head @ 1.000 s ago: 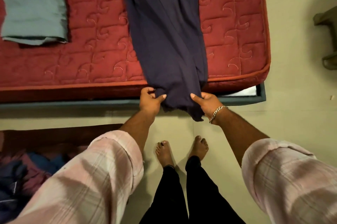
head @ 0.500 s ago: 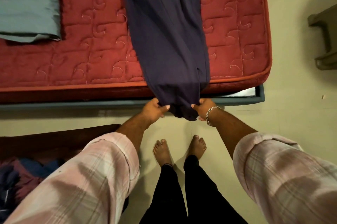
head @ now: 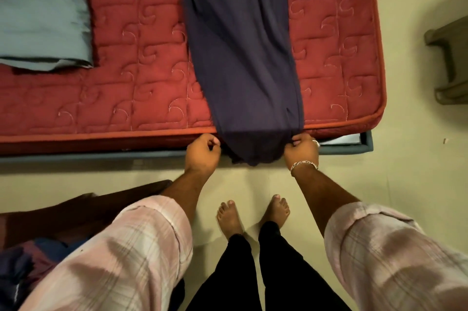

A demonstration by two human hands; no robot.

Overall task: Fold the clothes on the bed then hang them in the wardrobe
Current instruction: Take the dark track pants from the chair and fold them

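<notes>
Both hands grip the near end of a dark garment draped over the mattress edge.

Head view: the navy garment [head: 240, 57] lies lengthwise across the red quilted mattress [head: 126, 82], its near end hanging over the front edge. The left hand [head: 202, 152] pinches the hanging end at its left side, and the right hand [head: 301, 149], with a silver bracelet [head: 304, 165] at the wrist, clutches its right side. A folded grey-blue cloth [head: 43, 19] rests on the mattress at far left, well apart. A blue bed frame [head: 364, 144] shows under the mattress. Bare feet stand on the pale floor [head: 405, 184]. A heap of clothes [head: 22, 265] lies lower left, and a grey-green piece of furniture [head: 450, 62] stands at right.
</notes>
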